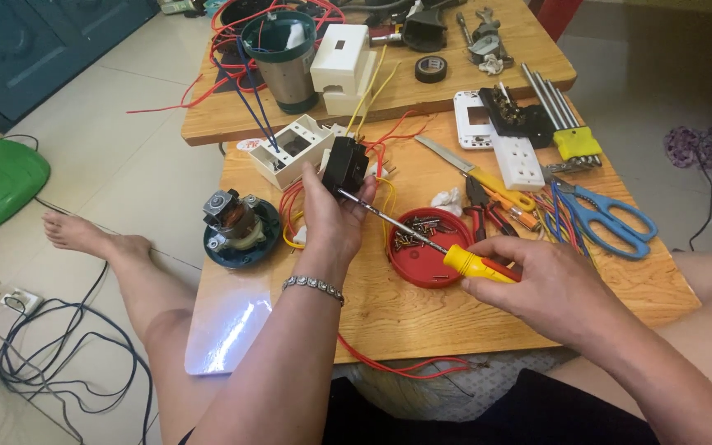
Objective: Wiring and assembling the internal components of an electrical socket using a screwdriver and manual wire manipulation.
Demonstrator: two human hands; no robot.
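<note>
Yellow screwdriver against black switch

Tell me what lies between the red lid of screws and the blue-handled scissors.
In the head view, pliers and small orange-handled screwdrivers lie on the wooden table between the red lid and the scissors, beside loose coloured wires.

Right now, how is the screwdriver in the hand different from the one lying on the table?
The held screwdriver is gripped by the right hand, its tip pointing at the black part in the left hand. The lying screwdriver rests flat on the wooden table, untouched. The held one's shaft is thin and round; the lying one's looks wide and flat. Both have yellow handles.
</note>
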